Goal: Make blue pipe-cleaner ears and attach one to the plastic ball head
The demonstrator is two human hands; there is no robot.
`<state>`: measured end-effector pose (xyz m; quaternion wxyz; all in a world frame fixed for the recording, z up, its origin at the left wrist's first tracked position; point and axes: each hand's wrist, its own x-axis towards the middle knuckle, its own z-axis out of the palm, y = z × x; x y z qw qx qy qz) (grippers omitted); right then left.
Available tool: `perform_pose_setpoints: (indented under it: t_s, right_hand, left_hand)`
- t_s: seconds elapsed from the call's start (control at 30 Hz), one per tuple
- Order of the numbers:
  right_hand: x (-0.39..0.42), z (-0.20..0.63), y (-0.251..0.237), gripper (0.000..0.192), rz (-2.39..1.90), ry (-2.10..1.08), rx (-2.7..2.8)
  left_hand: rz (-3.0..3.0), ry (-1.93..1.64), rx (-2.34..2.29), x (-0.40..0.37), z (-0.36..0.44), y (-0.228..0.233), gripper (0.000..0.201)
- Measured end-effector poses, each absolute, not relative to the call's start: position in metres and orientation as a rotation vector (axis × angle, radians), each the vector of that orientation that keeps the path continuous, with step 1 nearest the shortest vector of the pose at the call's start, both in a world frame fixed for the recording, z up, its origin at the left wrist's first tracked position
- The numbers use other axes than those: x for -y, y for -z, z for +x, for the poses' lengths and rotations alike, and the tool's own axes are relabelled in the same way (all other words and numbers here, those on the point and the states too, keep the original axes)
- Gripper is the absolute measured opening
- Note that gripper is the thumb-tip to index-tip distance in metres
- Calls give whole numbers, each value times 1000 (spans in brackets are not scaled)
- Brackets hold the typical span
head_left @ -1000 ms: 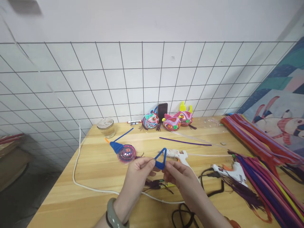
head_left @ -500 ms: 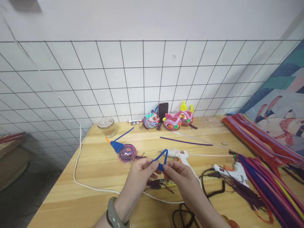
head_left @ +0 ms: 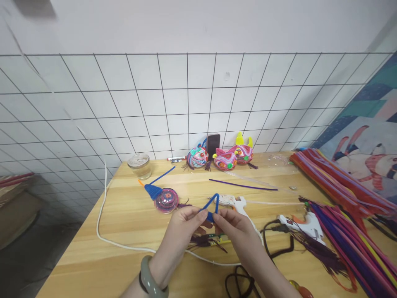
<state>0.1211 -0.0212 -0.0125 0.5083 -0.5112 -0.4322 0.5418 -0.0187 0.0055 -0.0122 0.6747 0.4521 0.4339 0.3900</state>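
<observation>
Between my two hands is a blue pipe cleaner (head_left: 216, 201), bent into a narrow point at the top with a thicker blue part low between the fingertips. My left hand (head_left: 189, 221) pinches its left side, and my right hand (head_left: 232, 223) pinches the right side. Just behind the fingers a white glue gun (head_left: 240, 203) lies on the table. To the left rests a round pink-and-purple coiled piece (head_left: 166, 200) with a shiny clear surface; a blue cone-shaped piece (head_left: 152, 191) touches its upper left. Dark tassels (head_left: 201, 240) lie partly hidden beneath my hands.
Colourful animal-like ornaments (head_left: 226, 159) and a phone (head_left: 213, 146) stand along the wall. A glass jar (head_left: 139, 166) sits back left. A purple pipe cleaner (head_left: 243, 184) lies mid-table. Pipe cleaner bundles (head_left: 335, 182) and a second glue gun (head_left: 305, 225) are on the right. A white cord (head_left: 130, 248) crosses the front.
The bent blue pipe cleaner has shifted very slightly upward between my fingers. Both hands keep nearly the same place and grip.
</observation>
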Motion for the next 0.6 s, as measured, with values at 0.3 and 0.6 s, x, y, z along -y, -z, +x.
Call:
perform_pose_setpoints:
  t_s: [0.3,0.6]
  right_hand:
    - [21,122,17,31,-1198,-1360,1003]
    - [20,119,12,30,-1227,-1317,1056]
  left_hand:
    - [941,-910,-954,-5,-19,12,29]
    - [984,-944,-1033,-8,-18,16,27]
